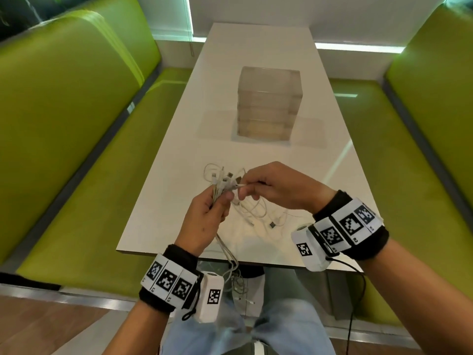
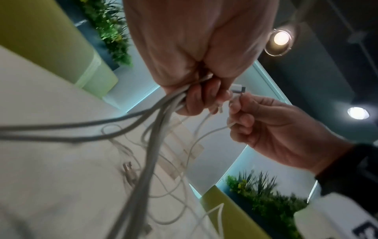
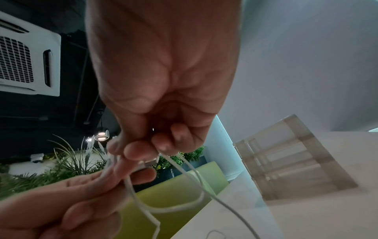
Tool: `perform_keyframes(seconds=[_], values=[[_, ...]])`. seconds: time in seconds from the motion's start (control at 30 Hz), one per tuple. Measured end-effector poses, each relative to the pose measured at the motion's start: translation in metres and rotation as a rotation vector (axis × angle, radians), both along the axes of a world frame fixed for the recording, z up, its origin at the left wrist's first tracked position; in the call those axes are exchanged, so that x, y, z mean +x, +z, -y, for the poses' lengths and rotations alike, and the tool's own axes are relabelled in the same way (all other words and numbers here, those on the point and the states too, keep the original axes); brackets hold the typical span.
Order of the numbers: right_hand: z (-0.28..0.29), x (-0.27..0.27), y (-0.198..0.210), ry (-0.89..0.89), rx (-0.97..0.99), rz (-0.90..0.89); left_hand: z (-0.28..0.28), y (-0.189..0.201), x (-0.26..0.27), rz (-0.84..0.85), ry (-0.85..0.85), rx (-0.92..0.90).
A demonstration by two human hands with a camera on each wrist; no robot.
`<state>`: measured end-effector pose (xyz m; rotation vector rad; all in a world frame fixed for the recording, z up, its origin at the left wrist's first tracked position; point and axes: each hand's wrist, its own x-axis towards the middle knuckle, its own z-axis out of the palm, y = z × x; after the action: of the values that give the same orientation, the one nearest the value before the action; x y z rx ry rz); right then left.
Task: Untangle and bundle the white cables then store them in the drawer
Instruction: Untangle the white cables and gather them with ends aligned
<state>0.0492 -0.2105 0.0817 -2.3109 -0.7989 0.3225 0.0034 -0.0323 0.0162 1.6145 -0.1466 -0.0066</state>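
Above the near end of the white table (image 1: 179, 149), my left hand (image 1: 208, 213) grips a bunch of white cables (image 1: 220, 187) with their plugs sticking up. My right hand (image 1: 271, 185) pinches the end of one white cable (image 1: 239, 186) beside that bunch. More cable loops (image 1: 256, 210) lie on the table under my hands, and strands hang over the near edge (image 1: 231, 267). In the left wrist view the gripped cables (image 2: 159, 122) trail down from the fist. In the right wrist view, fingertips (image 3: 139, 152) of my right hand hold a cable plug (image 3: 150, 163). A clear stack of drawers (image 1: 268, 103) stands mid-table, all closed.
Green bench seats (image 1: 76, 149) flank the table on both sides. My knees in jeans (image 1: 256, 329) are below the near edge of the table. A black wire (image 1: 355, 303) runs from my right wristband.
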Motion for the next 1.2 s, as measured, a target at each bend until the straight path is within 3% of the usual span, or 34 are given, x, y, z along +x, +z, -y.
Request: perform_keyframes(seconds=[0.07, 0.13, 0.33, 0.4, 0.53, 0.8, 1.0, 1.1, 1.2], values=[[-0.002, -0.003, -0.004, 0.036, -0.051, -0.049, 0.004, 0.005, -0.001, -0.063, 0.022, -0.155], [-0.006, -0.007, -0.009, 0.031, -0.067, -0.060, 0.005, 0.005, 0.000, -0.086, -0.001, -0.191], [-0.002, -0.005, -0.007, -0.040, -0.037, 0.008, -0.019, -0.008, 0.004, 0.090, -0.108, 0.282], [0.009, 0.003, -0.002, -0.055, -0.072, 0.036, -0.028, -0.013, 0.003, 0.056, -0.145, 0.268], [0.007, 0.000, 0.002, 0.029, -0.065, -0.073, -0.023, -0.009, 0.001, 0.066, -0.081, 0.173], [-0.001, -0.008, -0.004, 0.003, 0.039, -0.167, -0.008, -0.009, -0.009, 0.164, -0.074, 0.313], [0.029, 0.023, -0.032, -0.091, -0.335, -0.094, -0.038, 0.007, -0.005, 0.050, 0.155, 0.016], [0.056, 0.041, -0.051, -0.257, -0.302, -0.049, -0.057, 0.018, -0.005, 0.064, 0.272, -0.123], [0.061, 0.049, -0.060, -0.308, -0.274, 0.014, -0.061, 0.019, -0.007, 0.067, 0.295, -0.178]])
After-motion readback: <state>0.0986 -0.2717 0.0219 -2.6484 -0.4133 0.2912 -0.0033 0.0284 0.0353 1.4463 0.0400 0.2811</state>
